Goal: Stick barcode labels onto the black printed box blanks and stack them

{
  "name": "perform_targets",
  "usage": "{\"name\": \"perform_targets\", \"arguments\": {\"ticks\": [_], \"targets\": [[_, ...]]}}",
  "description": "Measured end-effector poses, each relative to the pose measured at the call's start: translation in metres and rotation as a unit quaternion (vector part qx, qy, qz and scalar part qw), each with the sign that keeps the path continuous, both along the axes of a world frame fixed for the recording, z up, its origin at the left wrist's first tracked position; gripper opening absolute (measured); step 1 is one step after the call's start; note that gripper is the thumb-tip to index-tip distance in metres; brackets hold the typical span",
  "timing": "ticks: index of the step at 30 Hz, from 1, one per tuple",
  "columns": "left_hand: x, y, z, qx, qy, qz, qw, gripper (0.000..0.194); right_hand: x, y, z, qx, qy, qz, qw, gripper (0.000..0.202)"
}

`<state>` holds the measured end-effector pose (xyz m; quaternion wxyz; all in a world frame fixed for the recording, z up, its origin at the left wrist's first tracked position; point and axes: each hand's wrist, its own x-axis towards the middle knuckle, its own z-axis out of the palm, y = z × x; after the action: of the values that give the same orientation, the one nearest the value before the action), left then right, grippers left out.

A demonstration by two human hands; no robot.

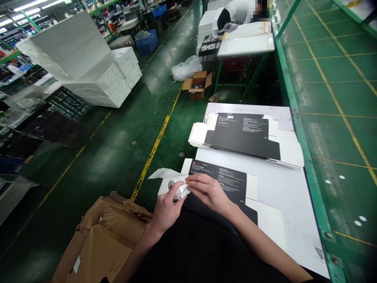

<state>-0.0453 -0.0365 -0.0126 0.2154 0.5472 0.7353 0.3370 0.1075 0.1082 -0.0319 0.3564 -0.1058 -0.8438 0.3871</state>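
Note:
A small white roll (183, 191) with a round grey-and-white end is held between both hands, above the near edge of the table. My left hand (168, 207) grips it from the left, thumb and fingers closed round its end. My right hand (209, 192) pinches its right side, fingers pressed together. A loose white flap (167, 173) extends leftward from the roll. Behind the hands lies a flat black-and-white printed carton sheet (232, 179). Farther back on the table is a stack of similar sheets (241, 133).
The white table (294, 204) borders a green metal rail (312, 177) at right. A large brown carton (103, 243) stands at lower left. Beyond are an open small box (196, 93), white foam blocks (103, 78) and a person (237, 13) at another table.

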Motion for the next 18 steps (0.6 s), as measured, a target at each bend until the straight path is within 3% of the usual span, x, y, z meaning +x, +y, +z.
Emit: {"name": "perform_targets", "arguments": {"ticks": [9,14,18], "targets": [[0.0,0.001,-0.003,0.009,0.01,0.006,1.0,0.041,-0.005,-0.016,-0.012,-0.111,0.051,-0.052,0.991,0.018],[-0.001,0.0,-0.005,0.007,0.035,-0.006,0.999,0.041,-0.007,-0.02,-0.008,-0.205,0.027,-0.073,0.976,0.01],[-0.002,-0.001,-0.006,0.007,0.079,-0.009,0.997,0.041,-0.009,-0.022,-0.003,-0.202,0.014,-0.091,0.975,0.008]]}}
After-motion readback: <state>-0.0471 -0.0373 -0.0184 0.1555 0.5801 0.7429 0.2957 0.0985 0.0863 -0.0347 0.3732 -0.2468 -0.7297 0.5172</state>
